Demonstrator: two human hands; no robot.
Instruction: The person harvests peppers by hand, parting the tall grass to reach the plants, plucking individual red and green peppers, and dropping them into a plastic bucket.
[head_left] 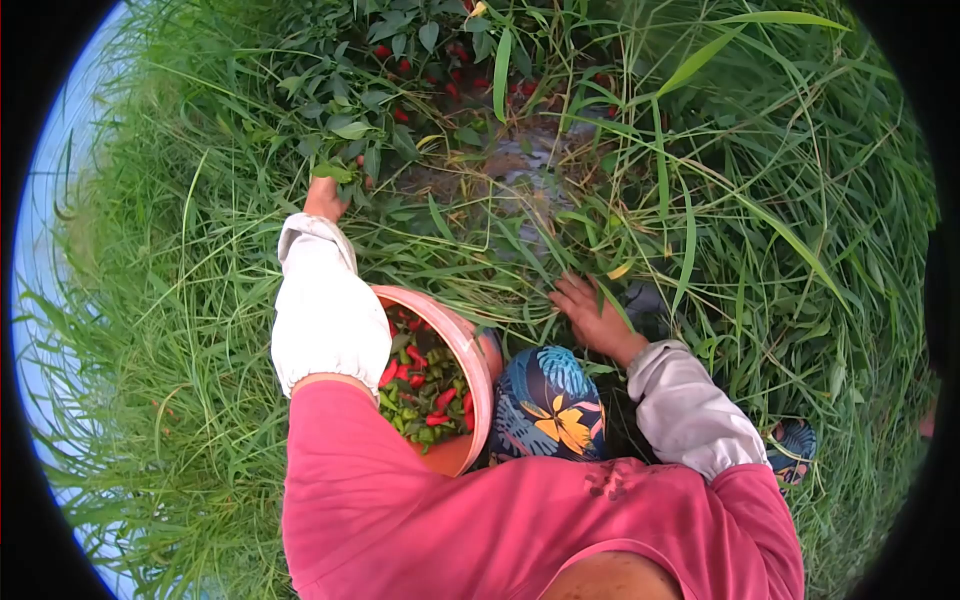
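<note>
My left hand reaches into the leaves of a pepper plant; its fingers are mostly hidden by foliage, so what they hold does not show. Red peppers hang among the leaves beyond it. My right hand rests low on the grass in front of my knee, fingers stretched out and apart, with a few blades lying across it. Between my arms, beneath the left one, an orange bucket holds many red and green peppers. My left sleeve covers part of the bucket.
Tall grass surrounds me on all sides, with long blades leaning across the plants. A strip of dark plastic sheet shows on the ground ahead. My knee in flowered trousers stands right beside the bucket.
</note>
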